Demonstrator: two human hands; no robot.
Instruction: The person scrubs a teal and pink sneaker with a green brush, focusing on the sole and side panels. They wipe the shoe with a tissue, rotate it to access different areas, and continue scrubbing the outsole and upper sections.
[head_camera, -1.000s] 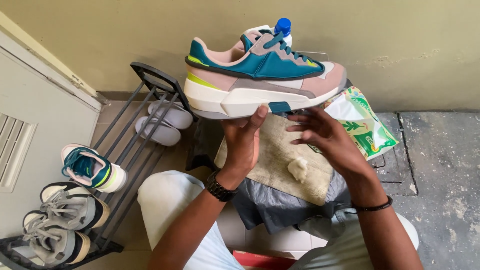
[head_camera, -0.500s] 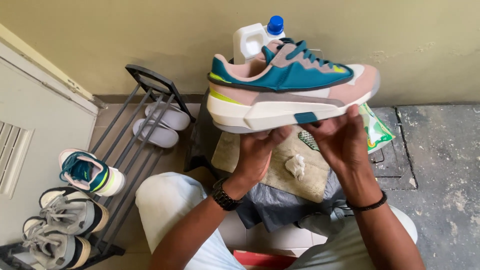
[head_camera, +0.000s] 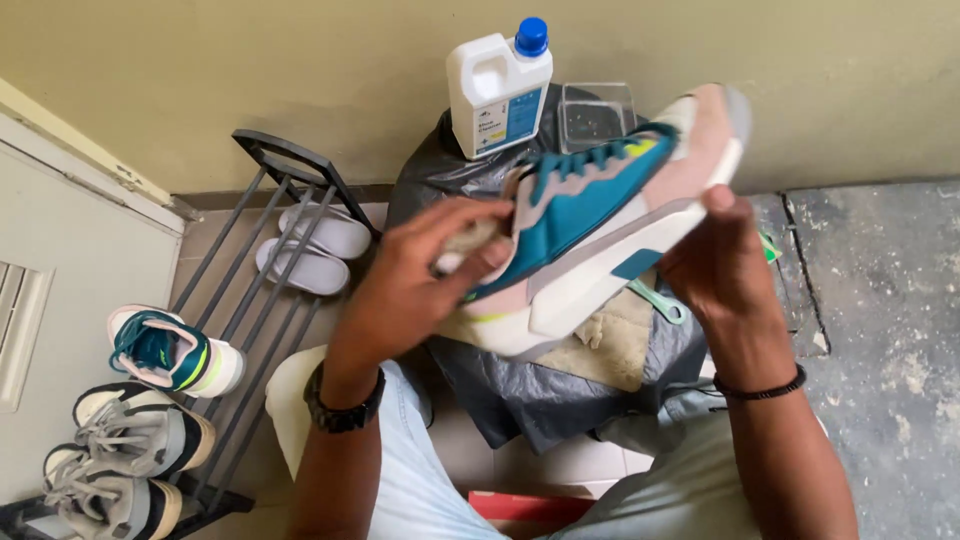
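A teal, pink and grey sneaker (head_camera: 600, 215) with a thick white sole is held tilted, toe up to the right, above my lap. My left hand (head_camera: 430, 275) grips its heel and collar, fingers wrapped over the opening. My right hand (head_camera: 715, 250) holds the sole near the forefoot from below. Under the shoe lies a beige cloth (head_camera: 610, 345) on a dark plastic sheet (head_camera: 560, 395) spread over my knees.
A white jug with a blue cap (head_camera: 498, 88) and a clear plastic box (head_camera: 597, 115) stand against the wall. At the left, a black shoe rack (head_camera: 250, 290) holds white slippers (head_camera: 310, 245), the matching teal sneaker (head_camera: 170, 352) and grey sneakers (head_camera: 125, 455). Cracked concrete floor lies to the right.
The sneaker has come down from level to tilted, toe up to the right. My left hand has moved from under the sole to the heel collar, and the jug is now uncovered.
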